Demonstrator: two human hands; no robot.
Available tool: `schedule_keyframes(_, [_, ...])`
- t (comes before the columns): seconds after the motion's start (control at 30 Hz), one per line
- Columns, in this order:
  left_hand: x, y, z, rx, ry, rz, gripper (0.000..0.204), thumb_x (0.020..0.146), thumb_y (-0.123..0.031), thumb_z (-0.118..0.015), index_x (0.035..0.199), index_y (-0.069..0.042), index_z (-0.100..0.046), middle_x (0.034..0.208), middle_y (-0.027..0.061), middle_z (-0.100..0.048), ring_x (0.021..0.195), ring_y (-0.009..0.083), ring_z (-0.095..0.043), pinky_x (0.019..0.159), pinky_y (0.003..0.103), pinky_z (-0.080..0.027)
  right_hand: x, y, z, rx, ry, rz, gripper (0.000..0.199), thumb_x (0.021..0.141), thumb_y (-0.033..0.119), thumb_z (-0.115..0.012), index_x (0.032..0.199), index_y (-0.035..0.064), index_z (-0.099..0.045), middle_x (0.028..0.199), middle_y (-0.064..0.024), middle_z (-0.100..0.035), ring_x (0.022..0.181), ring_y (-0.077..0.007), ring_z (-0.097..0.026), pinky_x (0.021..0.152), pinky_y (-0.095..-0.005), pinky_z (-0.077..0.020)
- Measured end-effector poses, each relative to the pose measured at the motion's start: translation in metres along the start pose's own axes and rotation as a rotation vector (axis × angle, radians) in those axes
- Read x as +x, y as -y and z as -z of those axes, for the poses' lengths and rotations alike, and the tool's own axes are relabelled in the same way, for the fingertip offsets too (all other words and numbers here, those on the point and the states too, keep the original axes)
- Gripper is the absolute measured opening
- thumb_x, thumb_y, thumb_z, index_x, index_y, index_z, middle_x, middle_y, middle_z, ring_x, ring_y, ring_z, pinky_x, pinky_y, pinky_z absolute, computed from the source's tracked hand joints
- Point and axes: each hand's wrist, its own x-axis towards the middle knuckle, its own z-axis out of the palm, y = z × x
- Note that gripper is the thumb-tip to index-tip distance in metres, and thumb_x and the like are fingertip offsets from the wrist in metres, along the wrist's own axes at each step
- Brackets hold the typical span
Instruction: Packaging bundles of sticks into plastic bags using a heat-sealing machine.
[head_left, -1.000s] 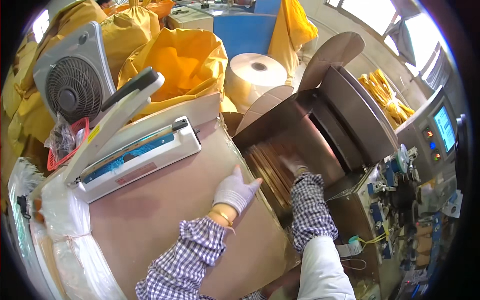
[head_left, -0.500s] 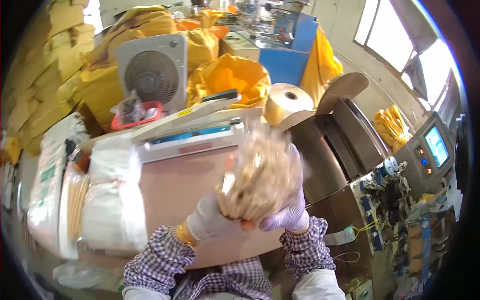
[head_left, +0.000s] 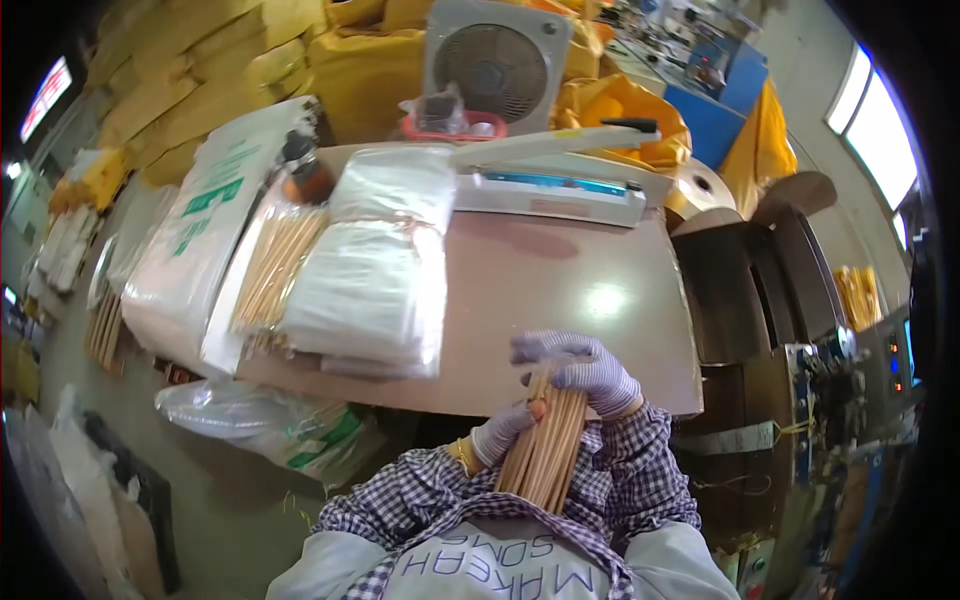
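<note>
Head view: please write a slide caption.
A gloved left hand holds bundled sticks, the gloved right hand at their far ends.

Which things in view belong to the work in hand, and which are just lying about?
In the work:
wooden sticks, gripped by the left hand, with the right hand at their upper end
probably also the wrapped sticks, stack of plastic bags and white lever sealer, all untouched

Apparently just around:
grey fan
yellow sacks
clear plastic bag below the table
</note>
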Motion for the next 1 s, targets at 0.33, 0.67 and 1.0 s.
schedule_keyframes(0.33, [-0.1,-0.151,0.055,2.139,-1.029,-0.884,0.025,0.072,-0.032,-0.069,0.08,-0.009,-0.063,0.073,0.0079,-0.059,0.066,0.0303,-0.056,0.064,0.039,-0.046,0.028,-0.041,-0.008,-0.038,-0.042,-0.146,0.017,0.073,0.011,-0.061,0.081,-0.0042,-0.063,0.081,-0.0119,-0.063,0.08,-0.0224,-0.061,0.079,-0.0321,-0.0483])
schedule_keyframes(0.67, [-0.065,-0.179,0.013,0.931,-0.721,-0.617,0.023,0.086,-0.019,-0.061,0.074,0.001,-0.064,0.068,0.001,-0.061,0.06,0.008,-0.054,0.056,0.022,-0.044,0.054,-0.038,-0.037,-0.359,0.081,-0.035,0.02,0.082,0.017,-0.057,0.082,-0.0018,-0.064,0.083,-0.0102,-0.064,0.081,-0.018,-0.059,0.082,-0.0294,-0.0453])
schedule_keyframes(1.0, [-0.108,-0.125,0.022,1.318,-0.871,-0.505,0.041,0.085,-0.031,-0.062,0.104,0.005,-0.056,0.08,0.0067,-0.059,0.073,0.0132,-0.058,0.065,0.025,-0.048,0.077,-0.055,-0.066,-0.291,0.029,-0.201,0.021,0.075,0.021,-0.065,0.08,0.0007,-0.067,0.07,-0.004,-0.063,0.066,-0.0128,-0.057,0.066,-0.0249,-0.0469])
